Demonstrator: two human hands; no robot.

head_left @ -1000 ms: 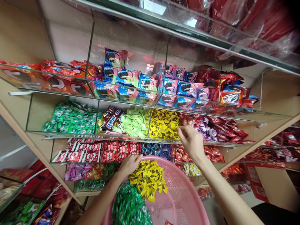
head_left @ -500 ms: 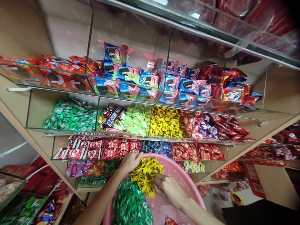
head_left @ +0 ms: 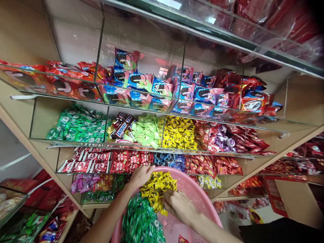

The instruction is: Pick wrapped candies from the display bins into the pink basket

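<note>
A pink plastic basket [head_left: 202,192] with a perforated wall is at the bottom middle. My left hand [head_left: 143,176] is closed over its far left rim, thumb side toward the shelves. Inside lies a heap of yellow-wrapped candies [head_left: 157,187], and nearer to me a larger heap of green-wrapped candies [head_left: 141,219]. My right hand [head_left: 179,204] is inside the basket, fingers curled into the right side of the yellow heap; the fingertips are partly hidden there. A red wrapper [head_left: 183,239] shows at the bottom edge of the view.
Glass-fronted shelves face me. One tier holds green candies [head_left: 78,125], a Snickers bar [head_left: 122,130], light green packets [head_left: 146,130], yellow candies [head_left: 179,133] and red packets [head_left: 250,138]. Above are wrapped cookies [head_left: 139,81]. An open cardboard box [head_left: 298,199] is at right.
My right hand has shifted slightly left, further into the yellow candies. My left hand stays on the basket rim. The view has moved very slightly.
</note>
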